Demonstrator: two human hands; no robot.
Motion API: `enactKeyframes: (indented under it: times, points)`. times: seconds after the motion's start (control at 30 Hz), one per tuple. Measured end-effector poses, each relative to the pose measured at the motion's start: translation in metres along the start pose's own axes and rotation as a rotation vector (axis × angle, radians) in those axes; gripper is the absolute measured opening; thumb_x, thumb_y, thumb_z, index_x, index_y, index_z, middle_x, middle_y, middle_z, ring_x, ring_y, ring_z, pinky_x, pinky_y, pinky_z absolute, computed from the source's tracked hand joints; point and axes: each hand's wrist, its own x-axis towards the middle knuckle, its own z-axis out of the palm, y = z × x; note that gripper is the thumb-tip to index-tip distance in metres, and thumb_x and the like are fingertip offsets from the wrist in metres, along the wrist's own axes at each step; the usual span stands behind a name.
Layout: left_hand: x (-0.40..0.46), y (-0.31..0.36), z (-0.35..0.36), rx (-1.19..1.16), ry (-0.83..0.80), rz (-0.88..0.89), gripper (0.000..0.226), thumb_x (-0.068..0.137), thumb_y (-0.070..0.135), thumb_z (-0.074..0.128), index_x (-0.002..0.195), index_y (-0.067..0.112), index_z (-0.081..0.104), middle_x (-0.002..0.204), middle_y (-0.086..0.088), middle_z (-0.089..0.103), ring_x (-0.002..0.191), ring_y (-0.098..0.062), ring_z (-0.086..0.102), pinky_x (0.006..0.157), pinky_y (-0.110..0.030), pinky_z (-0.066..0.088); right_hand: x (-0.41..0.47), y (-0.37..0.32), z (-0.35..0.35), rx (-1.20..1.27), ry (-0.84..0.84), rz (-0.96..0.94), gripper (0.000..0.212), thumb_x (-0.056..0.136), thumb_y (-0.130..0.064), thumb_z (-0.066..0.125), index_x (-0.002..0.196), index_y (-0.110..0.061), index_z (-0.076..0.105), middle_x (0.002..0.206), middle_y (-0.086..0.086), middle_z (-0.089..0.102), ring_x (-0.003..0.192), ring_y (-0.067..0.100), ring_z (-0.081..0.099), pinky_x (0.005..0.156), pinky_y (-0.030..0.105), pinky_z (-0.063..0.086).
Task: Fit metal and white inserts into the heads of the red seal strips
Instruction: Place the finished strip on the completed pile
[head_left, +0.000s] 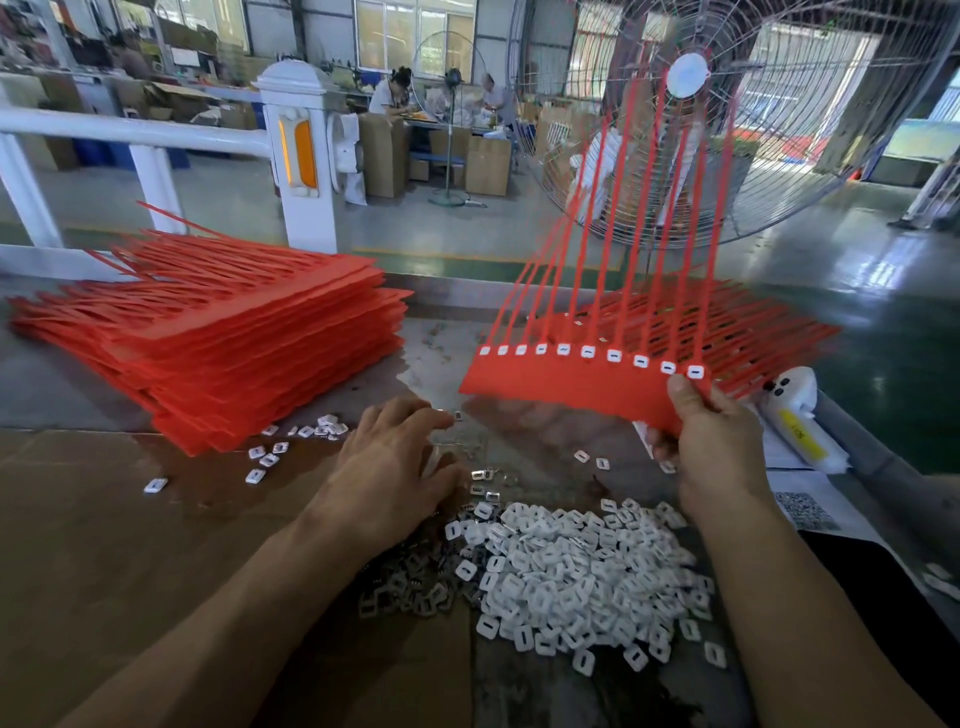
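A tall stack of red seal strips (223, 343) lay at the left of the table (62, 384), and a second, flatter layer of strips (727, 322) lay at the right behind the raised sheet of seal strips (576, 387), which the right hand (711, 441) pinched by its lower corner, tails pointing up across the big wire fan (727, 104). All ten heads of that sheet carried white inserts (613, 356) (each with a dark slot). The left hand (389, 467) rested palm down with fingers spread on the table, fingertips near a few metal inserts (483, 475). A heap of loose white inserts (587, 571) and a darker heap of metal ones (410, 587) lay between the forearms. Brown cardboard (104, 545) covered the near left of the table; a white railing (130, 132) and green workshop floor (857, 249) lay beyond
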Motion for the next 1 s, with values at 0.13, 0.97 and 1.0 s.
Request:
enactKeyframes:
  times: [0.13, 0.97, 1.0]
  points:
    - [0.0, 0.0, 0.0, 0.012, -0.002, -0.001, 0.056, 0.093, 0.057, 0.06, 0.143, 0.037, 0.048, 0.148, 0.013, 0.036, 0.135, -0.011, 0.029, 0.113, -0.032, 0.028, 0.006, 0.001, 0.001, 0.256, 0.043, 0.12, 0.014, 0.106, -0.019, 0.056, 0.094, -0.017, 0.062, 0.061, 0.0, 0.072, 0.046, 0.011, 0.064, 0.048, 0.023, 0.056]
    - [0.014, -0.015, -0.034, -0.69, 0.437, -0.124, 0.052, 0.093, 0.03, 0.072, 0.141, 0.027, 0.055, 0.121, 0.005, 0.064, 0.103, -0.003, 0.066, 0.081, -0.019, 0.056, -0.016, 0.006, 0.02, -0.106, -0.176, 0.054, 0.035, 0.103, -0.032, 0.06, 0.083, -0.006, 0.071, 0.059, 0.009, 0.069, 0.039, 0.014, 0.054, 0.037, 0.022, 0.04]
    - [0.014, -0.017, -0.04, -0.576, 0.497, -0.106, 0.047, 0.094, 0.029, 0.071, 0.139, 0.027, 0.058, 0.125, 0.005, 0.061, 0.105, -0.005, 0.064, 0.083, -0.021, 0.056, -0.02, 0.008, 0.022, -0.142, -0.208, 0.034, 0.034, 0.103, -0.032, 0.061, 0.083, -0.006, 0.072, 0.061, 0.01, 0.07, 0.041, 0.014, 0.054, 0.038, 0.023, 0.041]
